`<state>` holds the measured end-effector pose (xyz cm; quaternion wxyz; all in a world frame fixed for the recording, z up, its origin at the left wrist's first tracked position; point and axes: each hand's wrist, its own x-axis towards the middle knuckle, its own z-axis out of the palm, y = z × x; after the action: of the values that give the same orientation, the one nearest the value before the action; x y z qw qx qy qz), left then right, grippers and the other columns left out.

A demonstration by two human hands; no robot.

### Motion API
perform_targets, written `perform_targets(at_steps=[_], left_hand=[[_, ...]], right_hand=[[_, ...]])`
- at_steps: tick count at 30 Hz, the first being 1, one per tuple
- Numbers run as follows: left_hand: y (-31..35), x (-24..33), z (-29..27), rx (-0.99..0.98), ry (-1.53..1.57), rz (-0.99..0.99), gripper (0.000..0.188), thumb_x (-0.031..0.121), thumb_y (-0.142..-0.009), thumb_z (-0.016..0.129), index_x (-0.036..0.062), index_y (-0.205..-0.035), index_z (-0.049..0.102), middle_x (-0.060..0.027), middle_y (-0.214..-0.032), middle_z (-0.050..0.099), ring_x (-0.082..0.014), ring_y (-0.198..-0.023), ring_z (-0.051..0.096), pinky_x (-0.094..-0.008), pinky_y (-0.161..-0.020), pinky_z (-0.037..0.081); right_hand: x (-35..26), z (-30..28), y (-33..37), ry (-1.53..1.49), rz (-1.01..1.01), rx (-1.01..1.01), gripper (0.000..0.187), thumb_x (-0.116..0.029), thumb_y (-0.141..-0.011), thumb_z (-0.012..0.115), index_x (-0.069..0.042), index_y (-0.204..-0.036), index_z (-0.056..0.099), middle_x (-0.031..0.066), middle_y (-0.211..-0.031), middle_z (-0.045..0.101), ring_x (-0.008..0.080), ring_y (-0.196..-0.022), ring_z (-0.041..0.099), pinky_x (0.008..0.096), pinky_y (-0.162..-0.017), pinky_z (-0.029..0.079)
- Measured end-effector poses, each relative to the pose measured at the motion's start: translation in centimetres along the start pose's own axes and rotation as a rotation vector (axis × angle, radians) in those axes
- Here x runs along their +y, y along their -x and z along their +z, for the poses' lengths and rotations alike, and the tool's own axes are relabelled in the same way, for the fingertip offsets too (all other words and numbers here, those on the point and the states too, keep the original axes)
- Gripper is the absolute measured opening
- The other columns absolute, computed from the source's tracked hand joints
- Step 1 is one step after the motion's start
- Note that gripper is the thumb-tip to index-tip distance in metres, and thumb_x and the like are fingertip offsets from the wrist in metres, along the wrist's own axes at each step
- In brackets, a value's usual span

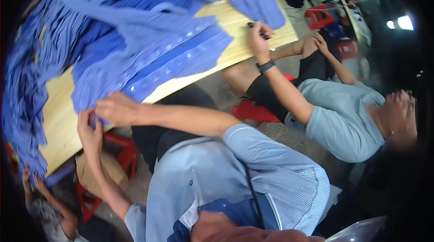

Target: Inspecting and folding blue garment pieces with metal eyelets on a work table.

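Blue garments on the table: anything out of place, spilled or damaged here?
No spill or damage shows. Mildly odd: the blue pile is heaped in folds and droops over the left end of the table, which looks untidy. The front garment, its edge in the left hand and right hand, shows nothing wrong.

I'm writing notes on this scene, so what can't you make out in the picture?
All in the head view:
The cloth edge of the blue garment at the left hand and right hand: fingers hide the exact grip.
What the dark object in the co-worker's hand is: too small, partly covered by fingers.
The blue pile's far side: cut off by the upper edge.
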<state>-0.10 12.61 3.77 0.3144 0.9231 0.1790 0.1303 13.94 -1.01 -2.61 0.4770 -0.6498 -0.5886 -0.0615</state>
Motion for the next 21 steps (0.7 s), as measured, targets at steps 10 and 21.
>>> perform_targets(at_steps=[10,21], left_hand=[[2.5,-2.9,0.4,0.097,-0.294,0.295,0.021,-0.004,-0.103,0.065,-0.0040,-0.123,0.071,-0.0217,-0.120,0.069,-0.0427,-0.112,0.066,-0.0482,-0.099,0.053],[1.1,0.9,-0.6,0.027,-0.284,0.207,0.020,-0.004,-0.096,0.068,-0.0038,-0.116,0.069,-0.0225,-0.107,0.067,-0.0453,-0.101,0.067,-0.0525,-0.086,0.053]], right_hand=[[-0.7,0.7,0.4,0.153,-0.151,0.036,0.010,-0.013,-0.081,0.073,-0.008,-0.085,0.065,0.0071,-0.085,0.062,0.0278,-0.080,0.069,0.0429,-0.074,0.051],[-0.1,1.1,0.1,0.019,-0.150,0.108,0.012,-0.011,-0.079,0.073,-0.005,-0.076,0.063,0.0108,-0.086,0.059,0.0313,-0.082,0.069,0.0451,-0.069,0.056]])
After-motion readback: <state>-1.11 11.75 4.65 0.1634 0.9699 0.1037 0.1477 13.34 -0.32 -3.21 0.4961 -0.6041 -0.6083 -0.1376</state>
